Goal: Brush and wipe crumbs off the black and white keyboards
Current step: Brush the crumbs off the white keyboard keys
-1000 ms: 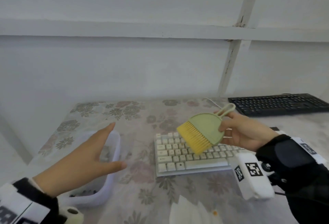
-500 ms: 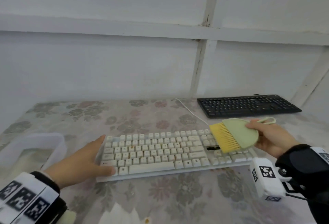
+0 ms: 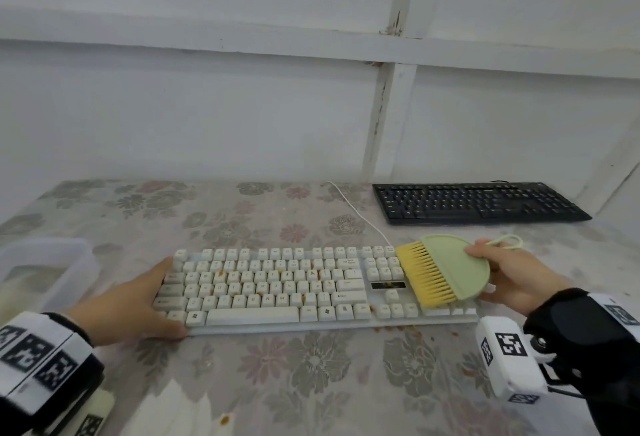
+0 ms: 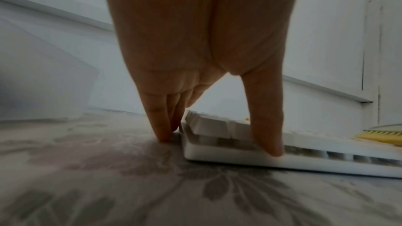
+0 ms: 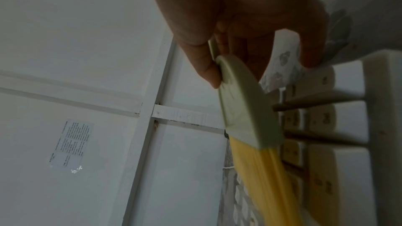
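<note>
Head view shows the left hand (image 3: pixel 128 307) with straight fingers pressed against the left end of the white keyboard (image 3: pixel 277 286), thumb on its front edge. At the keyboard's other end the right hand (image 3: pixel 512 276) pinches a green brush (image 3: pixel 450 266), its yellow bristles over the number pad. Beyond the right hand the black keyboard (image 3: pixel 478 202) lies on the flowered surface (image 3: pixel 311 383). Crumbs (image 3: pixel 408 330) sit just beside the white keyboard's front edge.
</note>
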